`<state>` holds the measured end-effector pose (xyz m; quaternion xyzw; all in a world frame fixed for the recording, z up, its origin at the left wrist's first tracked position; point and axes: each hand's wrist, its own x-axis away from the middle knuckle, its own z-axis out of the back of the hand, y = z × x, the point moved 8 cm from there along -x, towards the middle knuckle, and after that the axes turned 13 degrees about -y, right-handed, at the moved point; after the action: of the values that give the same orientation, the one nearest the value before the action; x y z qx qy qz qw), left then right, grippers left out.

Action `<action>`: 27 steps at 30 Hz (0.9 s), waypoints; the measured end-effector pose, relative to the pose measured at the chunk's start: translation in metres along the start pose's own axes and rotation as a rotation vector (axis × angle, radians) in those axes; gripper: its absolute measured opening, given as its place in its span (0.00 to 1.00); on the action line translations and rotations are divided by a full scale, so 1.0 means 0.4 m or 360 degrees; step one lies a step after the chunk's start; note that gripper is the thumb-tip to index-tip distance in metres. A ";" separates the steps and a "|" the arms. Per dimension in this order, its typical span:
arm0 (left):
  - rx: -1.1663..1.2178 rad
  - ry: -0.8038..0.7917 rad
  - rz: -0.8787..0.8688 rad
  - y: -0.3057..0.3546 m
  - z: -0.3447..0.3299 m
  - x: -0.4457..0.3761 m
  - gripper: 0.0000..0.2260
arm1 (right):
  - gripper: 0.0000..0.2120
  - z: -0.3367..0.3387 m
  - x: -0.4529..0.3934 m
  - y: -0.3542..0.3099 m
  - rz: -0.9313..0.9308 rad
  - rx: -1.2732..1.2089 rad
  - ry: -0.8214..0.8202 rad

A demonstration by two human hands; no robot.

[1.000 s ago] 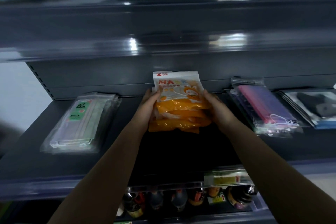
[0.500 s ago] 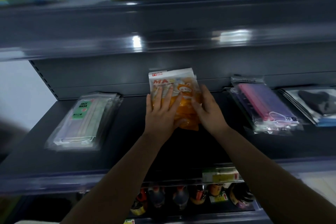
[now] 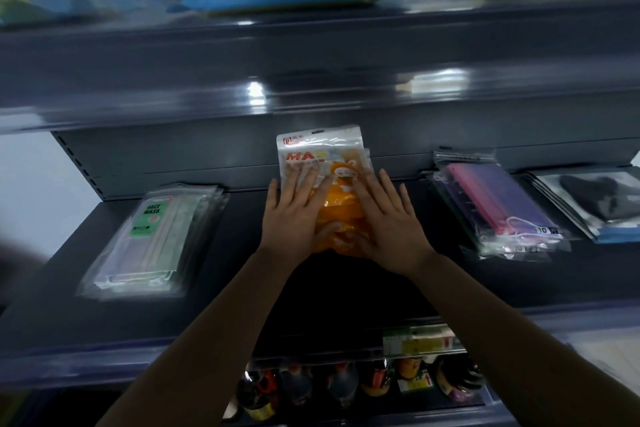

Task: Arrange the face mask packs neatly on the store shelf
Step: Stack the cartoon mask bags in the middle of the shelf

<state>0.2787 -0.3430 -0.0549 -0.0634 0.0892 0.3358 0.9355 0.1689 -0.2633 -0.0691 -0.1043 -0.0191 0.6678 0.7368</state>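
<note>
On the shelf [image 3: 242, 315], both hands' fingers now spread flat — no longer gripping — orange packs [image 3: 341, 215].

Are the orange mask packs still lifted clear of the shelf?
No, the orange mask packs lie on the shelf with the left hand and right hand pressed flat on top.

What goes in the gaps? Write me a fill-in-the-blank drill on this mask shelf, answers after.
1. Both hands, left hand and right hand, lie flat on the ____ mask packs.
2. The packs with the green label lie to the ____ of the hands.
3. The shelf below holds a row of ____.

Missing words: orange; left; bottles
</note>
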 end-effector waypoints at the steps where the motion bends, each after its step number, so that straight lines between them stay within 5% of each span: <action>1: 0.0072 -0.0016 0.0036 -0.009 0.000 0.007 0.37 | 0.45 0.009 0.011 -0.004 0.0058 -0.0173 0.0063; 5: 0.0483 -0.0038 0.0148 -0.048 0.001 0.025 0.38 | 0.39 0.023 0.036 0.051 -0.0079 -0.1213 0.0387; 10: 0.1354 0.0050 0.0254 -0.114 0.009 0.002 0.34 | 0.26 -0.026 -0.006 0.136 -0.0553 -0.2479 0.0265; 13: 0.2226 -0.0087 0.0536 -0.144 -0.033 -0.012 0.19 | 0.20 -0.037 -0.061 0.154 -0.0616 -0.2509 0.0060; 16: 0.2742 -0.0571 0.0776 -0.133 -0.113 -0.016 0.32 | 0.25 -0.083 -0.102 0.153 -0.0645 -0.2524 -0.0236; 18: 0.2853 -0.0752 0.0752 -0.109 -0.141 -0.014 0.34 | 0.27 -0.096 -0.116 0.155 -0.0645 -0.2531 -0.0245; 27: 0.3037 -0.0692 0.0636 -0.110 -0.154 -0.026 0.33 | 0.30 -0.086 -0.143 0.111 -0.0536 -0.2725 -0.0314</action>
<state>0.2913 -0.3943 -0.1103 0.7936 0.1576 0.2791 0.5172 0.1248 -0.3205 -0.1042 -0.5588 -0.5924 0.3124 0.4891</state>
